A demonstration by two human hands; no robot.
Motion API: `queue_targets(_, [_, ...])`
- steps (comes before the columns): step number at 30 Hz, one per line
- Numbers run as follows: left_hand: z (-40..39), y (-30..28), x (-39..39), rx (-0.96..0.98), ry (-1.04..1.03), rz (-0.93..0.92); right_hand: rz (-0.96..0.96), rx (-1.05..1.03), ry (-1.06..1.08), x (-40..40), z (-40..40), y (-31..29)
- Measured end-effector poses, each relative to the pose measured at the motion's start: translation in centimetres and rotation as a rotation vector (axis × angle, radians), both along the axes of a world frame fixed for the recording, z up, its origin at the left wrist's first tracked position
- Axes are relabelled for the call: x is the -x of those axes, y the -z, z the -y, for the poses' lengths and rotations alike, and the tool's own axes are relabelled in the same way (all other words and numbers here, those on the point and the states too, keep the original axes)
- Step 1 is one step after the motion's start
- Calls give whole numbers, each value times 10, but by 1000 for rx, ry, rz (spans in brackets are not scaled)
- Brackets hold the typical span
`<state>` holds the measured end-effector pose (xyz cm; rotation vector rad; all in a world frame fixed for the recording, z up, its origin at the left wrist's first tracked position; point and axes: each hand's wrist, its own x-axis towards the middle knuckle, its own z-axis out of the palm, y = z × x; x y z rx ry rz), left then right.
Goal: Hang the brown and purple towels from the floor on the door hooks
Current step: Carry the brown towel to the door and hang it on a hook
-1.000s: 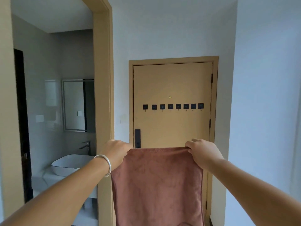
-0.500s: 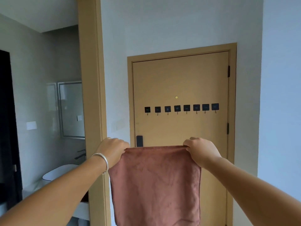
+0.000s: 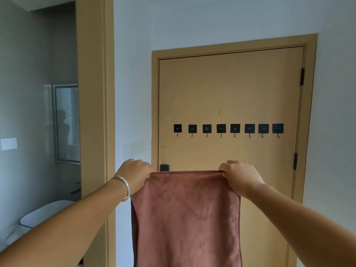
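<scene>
Gripping the top corners of the brown towel (image 3: 185, 214), the left hand (image 3: 134, 175) and the right hand (image 3: 240, 177) hold it stretched flat between them at arm's length, fingers curled tight over the upper hem at each end so the cloth hangs straight down and runs out of the bottom of the view. A silver bangle (image 3: 123, 187) circles the left wrist. No purple towel shows anywhere in the view. Beyond the towel stands a closed tan door (image 3: 229, 89) in a matching frame, and the cloth's upper edge sits below a row of eight black square hooks (image 3: 228, 129) stuck across the door's middle, well apart from the towel. A small brass peephole (image 3: 220, 112) sits just above the row. A dark lock plate (image 3: 164, 167) peeks out at the door's left edge, just above the towel's left corner, and two black hinges (image 3: 302, 77) mark the right edge. White walls surround the door. To the left a tan door jamb (image 3: 94, 112) frames an opening into a grey-walled bathroom, where a mirror (image 3: 66, 122) hangs on the far wall, a white wall plate (image 3: 9, 143) sits beside it, and the rim of a white basin (image 3: 41, 213) shows low down behind the left forearm.
</scene>
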<state>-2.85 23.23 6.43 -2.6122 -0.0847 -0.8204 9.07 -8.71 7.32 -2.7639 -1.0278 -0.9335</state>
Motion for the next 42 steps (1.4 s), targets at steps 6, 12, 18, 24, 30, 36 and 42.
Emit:
queue_targets(6, [-72,-19,-96,41,47,50,37,-16,12,-90,-67,-21])
queue_targets(12, [-122,-20,-168,70,100,57,22,-49,36,-165,-117,-18])
queue_targets(18, [-163,-6,-232,67,75,25,-7,-44,29,-233,-158,-3])
queue_targets(24, [-190,-11,-297,52,79,24,5,-49,6,-316,-199,-6])
queue_targets(30, [-208,-40,-378,140,104,93,1,-68,-69,-414,-239,-30])
queue_targets(36, [-226,-45,-446,2,198,23,26,-39,-160,-476,-266,-42])
queue_targets(42, [-248,-42,-503,41,136,-77,165,184,-269,-517,-285,-45])
